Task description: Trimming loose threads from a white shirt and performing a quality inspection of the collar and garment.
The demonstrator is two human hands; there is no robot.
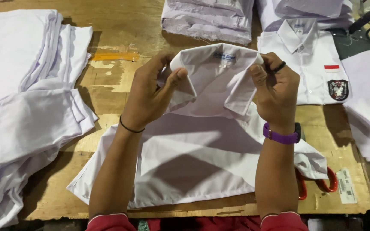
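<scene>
Two hands pinch the collar: left hand [153, 92] and right hand [277, 87] both closed on the white shirt [193, 149], light, limp cloth, best gripped there.

Shirt [193, 167] on table [120, 38], stacked shirts [18, 98] left, folded shirt [311, 64] right, scissors [322, 184] under its hem.

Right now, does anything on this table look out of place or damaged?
Two things stand out. Red-handled scissors lie half hidden under the hem of the white shirt whose collar both hands, left and right, hold. The wooden table is worn, with pale scraped patches and an orange strip.
</scene>
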